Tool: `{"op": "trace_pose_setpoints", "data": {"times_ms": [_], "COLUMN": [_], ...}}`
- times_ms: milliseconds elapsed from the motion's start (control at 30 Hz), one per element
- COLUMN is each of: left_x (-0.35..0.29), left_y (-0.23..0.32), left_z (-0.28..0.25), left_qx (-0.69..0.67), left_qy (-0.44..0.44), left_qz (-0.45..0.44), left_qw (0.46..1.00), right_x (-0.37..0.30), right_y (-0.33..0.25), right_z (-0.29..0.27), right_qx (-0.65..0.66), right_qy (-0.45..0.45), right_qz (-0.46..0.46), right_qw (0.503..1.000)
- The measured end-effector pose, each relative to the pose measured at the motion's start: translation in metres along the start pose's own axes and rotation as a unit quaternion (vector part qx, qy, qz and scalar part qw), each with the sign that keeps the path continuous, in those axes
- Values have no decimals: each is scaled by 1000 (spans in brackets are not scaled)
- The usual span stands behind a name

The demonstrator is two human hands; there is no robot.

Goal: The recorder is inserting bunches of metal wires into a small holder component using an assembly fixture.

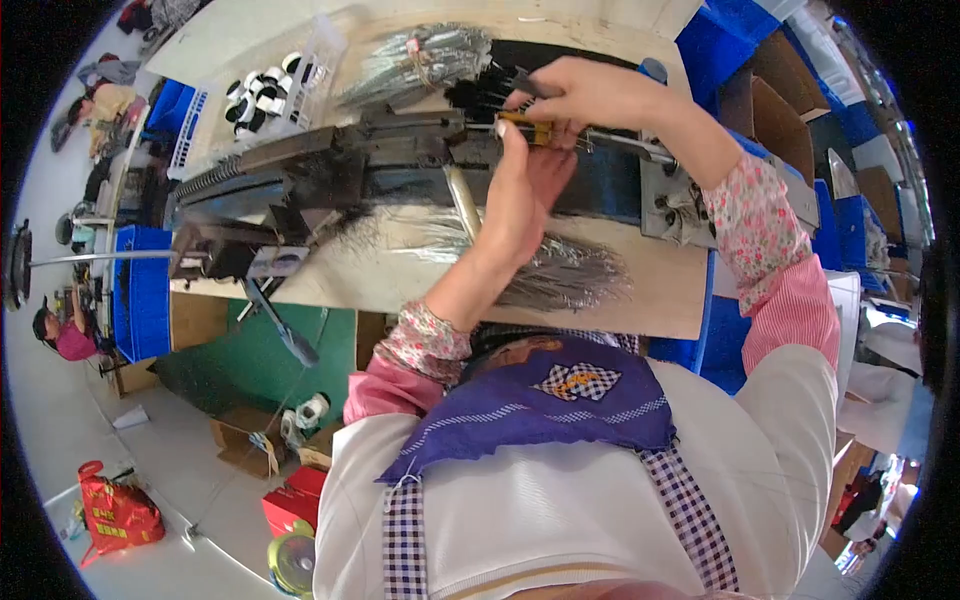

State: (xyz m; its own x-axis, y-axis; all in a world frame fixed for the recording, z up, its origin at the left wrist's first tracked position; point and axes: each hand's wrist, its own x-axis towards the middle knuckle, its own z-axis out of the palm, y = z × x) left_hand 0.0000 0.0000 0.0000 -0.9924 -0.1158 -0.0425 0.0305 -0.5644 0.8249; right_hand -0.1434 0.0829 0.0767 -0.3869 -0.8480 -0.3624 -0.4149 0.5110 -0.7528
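Observation:
My left hand (525,185) reaches up to a long dark metal machine (330,165) on the workbench, its fingertips pinching a small yellowish part (528,128) on the machine's rail. My right hand (585,90) is just above it, fingers closed on thin dark needle-like pieces (480,95) next to the same part. A pile of thin silvery needles (560,275) lies on the bench under my left forearm. Another silvery bundle (420,60) lies beyond the machine.
A white tray with black-and-white spools (265,90) sits at the far left of the bench. Blue crates (140,290) stand left of the bench, cardboard boxes (780,110) to the right. Boxes and a red bag (115,510) lie on the floor. Another person (60,330) sits far left.

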Motion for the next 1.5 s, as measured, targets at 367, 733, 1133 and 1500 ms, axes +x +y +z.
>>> {"op": "trace_pose_setpoints", "data": {"times_ms": [367, 733, 1133, 1500], "left_x": [-7, -14, -13, -17], "left_y": [34, 33, 38, 40], "left_z": [-16, -11, -14, -15], "left_qx": [-439, -374, -314, -308], "left_qy": [35, 77, 37, 50], "left_qz": [-51, 24, 8, 27], "left_qw": [896, 924, 949, 950], "right_x": [-18, -4, -27, -8], "right_y": [-23, -17, -22, -13], "right_z": [66, 35, 34, 30], "right_qx": [-286, -246, -330, -272], "right_qy": [317, 304, 341, 290], "right_qz": [-295, -236, -294, -206], "right_qw": [855, 890, 830, 894]}}
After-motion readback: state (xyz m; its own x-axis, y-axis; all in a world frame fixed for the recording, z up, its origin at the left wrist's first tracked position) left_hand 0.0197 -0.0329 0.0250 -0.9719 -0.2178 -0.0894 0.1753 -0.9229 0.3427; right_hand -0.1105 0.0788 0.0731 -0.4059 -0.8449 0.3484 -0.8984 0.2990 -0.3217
